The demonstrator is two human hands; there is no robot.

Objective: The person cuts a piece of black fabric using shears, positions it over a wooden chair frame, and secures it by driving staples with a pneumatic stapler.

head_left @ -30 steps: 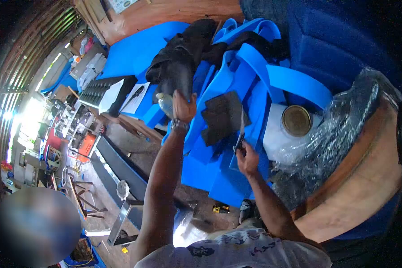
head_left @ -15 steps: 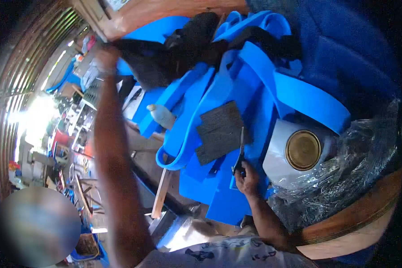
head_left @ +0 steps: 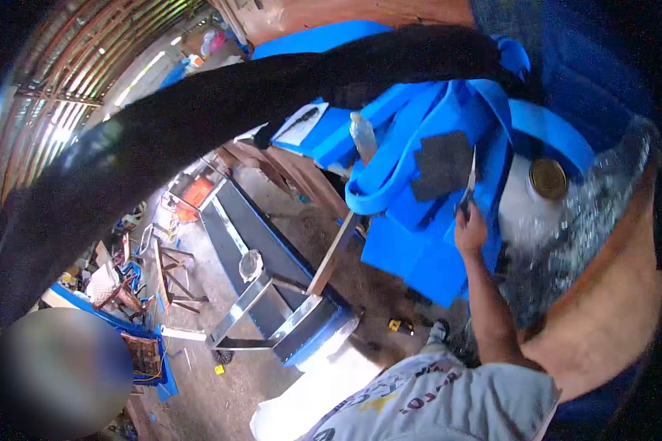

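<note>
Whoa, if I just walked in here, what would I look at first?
Probably the long black cloth, sweeping from the left side up across the top of the view. Next might be the bright blue foam in the middle, with its curled strips. Then you might spot the scissors pointing up in the right hand, beside a jagged dark piece on the foam.

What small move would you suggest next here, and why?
I would probably lower the dark cloth, with the scissors held clear: it stretches across the view, hiding part of the blue foam, and the right hand grips the scissors nearby.
</note>
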